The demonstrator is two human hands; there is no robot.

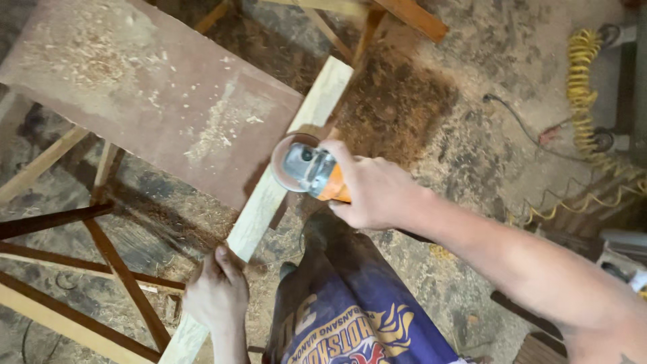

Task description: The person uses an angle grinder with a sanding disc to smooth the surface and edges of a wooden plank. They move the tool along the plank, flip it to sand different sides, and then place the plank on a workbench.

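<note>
An orange and silver-grey angle grinder [311,172] is showing in the right hand [374,189]; just beside that grip a pale, cream-coloured plank [269,195] is running down to the left hand [217,293], with a reddish-brown board [148,87], speckled with pale sawdust, lying beyond it, and a yellow coiled hose [583,81] showing well apart

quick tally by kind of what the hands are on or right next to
Hands: 2, left hand and right hand
Grinder: 1, in the right hand
Plank: 1, pale, its near end under the left hand
Board: 1, brown, dusted with sawdust
Total: 5
</note>
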